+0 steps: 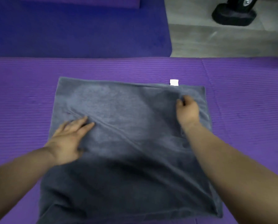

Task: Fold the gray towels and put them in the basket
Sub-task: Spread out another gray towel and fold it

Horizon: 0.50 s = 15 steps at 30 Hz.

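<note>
A gray towel (119, 110) lies spread on a purple mat (21, 94), with a diagonal crease running from its left side toward the near right corner. A white tag (174, 82) sticks out at its far edge. My left hand (68, 138) lies flat on the towel's left part, fingers straight and pointing right. My right hand (187, 109) sits on the towel near its far right corner, fingers curled and pinching the cloth. No basket is in view.
A darker blue-purple mat (78, 33) lies beyond the purple one, with a purple block (80, 1) at the top edge. Gray floor (224, 41) shows at the upper right, where a black stand base (233, 15) rests.
</note>
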Motion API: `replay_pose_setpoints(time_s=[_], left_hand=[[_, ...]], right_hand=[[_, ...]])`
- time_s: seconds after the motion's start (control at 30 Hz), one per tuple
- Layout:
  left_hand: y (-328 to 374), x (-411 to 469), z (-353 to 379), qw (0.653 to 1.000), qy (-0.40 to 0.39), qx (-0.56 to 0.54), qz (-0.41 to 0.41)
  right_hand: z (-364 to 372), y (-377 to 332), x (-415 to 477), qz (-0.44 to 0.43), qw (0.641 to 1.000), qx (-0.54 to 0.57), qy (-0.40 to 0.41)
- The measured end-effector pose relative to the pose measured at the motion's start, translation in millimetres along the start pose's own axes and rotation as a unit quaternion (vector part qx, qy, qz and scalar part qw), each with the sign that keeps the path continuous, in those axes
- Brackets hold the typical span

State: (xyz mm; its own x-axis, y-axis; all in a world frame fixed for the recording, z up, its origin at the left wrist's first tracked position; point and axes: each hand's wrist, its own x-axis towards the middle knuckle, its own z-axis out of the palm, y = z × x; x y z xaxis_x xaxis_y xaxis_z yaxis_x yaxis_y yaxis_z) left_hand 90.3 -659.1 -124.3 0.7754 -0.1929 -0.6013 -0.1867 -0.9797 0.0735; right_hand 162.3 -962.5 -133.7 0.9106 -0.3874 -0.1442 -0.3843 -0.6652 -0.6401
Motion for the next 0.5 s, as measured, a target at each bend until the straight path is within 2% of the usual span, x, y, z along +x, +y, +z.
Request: replay_pose_setpoints(time_s=[0.07, 0.17, 0.23, 0.37, 0.4, 0.5], left_hand=[[22, -1, 1, 0.998, 0.030, -0.021, 0.057], [47, 3, 9, 0.996, 0.013, 0.011, 0.082], [55, 6, 14, 0.995, 0.038, 0.030, 0.092], [57, 11, 16, 0.986, 0.078, 0.083, 0.118], [57, 12, 17, 0.985, 0.080, 0.091, 0.121], [55, 21, 13, 0.976, 0.161, 0.067, 0.132]], right_hand=[[-11, 15, 19, 0.062, 0.997, 0.053, 0.009], [-22, 35, 27, 0.144, 0.978, 0.135, -0.073], [-21, 40, 16, 0.138, 0.979, 0.095, -0.119], [-8, 39, 0, 0.044, 0.991, 0.019, -0.126], [-4, 38, -1, 0.040, 0.992, 0.035, -0.115], [-1, 30, 4, 0.102, 0.980, 0.157, -0.073]])
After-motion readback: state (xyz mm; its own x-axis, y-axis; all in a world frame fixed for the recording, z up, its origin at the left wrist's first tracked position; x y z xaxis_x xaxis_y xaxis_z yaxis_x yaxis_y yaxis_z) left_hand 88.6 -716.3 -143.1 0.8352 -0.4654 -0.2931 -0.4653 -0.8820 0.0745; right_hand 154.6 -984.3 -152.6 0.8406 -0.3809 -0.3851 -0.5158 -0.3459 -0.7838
